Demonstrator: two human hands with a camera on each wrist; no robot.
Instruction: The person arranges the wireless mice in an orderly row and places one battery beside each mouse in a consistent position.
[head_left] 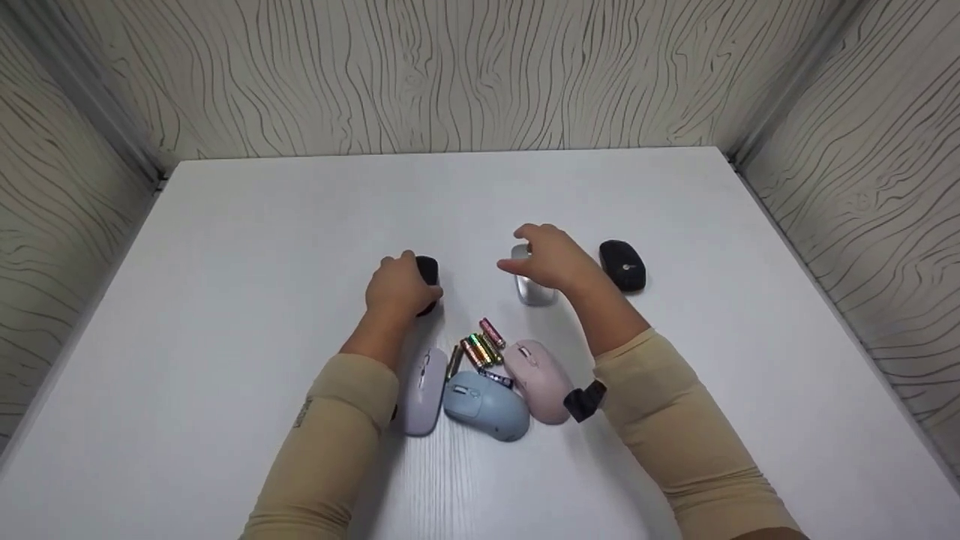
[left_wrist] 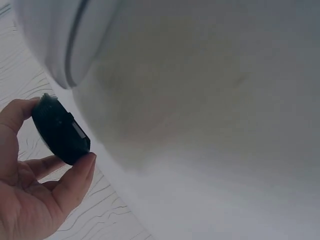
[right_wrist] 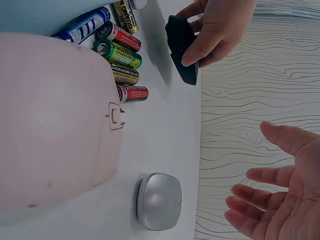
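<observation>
My left hand (head_left: 395,286) grips a black computer mouse (head_left: 428,270) by its edges, thumb on one side and fingers on the other. In the left wrist view this mouse (left_wrist: 59,131) is tilted on its side, held clear of the table. Over a silver mouse (head_left: 536,294) hovers my right hand (head_left: 555,259), its fingers and thumb spread with nothing between them. The right wrist view shows a gap between that hand (right_wrist: 290,195) and the silver mouse (right_wrist: 161,202), which sits on the table.
Nearer the body lie a lavender mouse (head_left: 424,397), a blue mouse (head_left: 487,409) and a pink mouse (head_left: 538,381). Several batteries (head_left: 480,350) are grouped among and beyond them. A second black mouse (head_left: 622,265) stands right of the silver one. Patterned panels (head_left: 450,75) border the white table (head_left: 262,225).
</observation>
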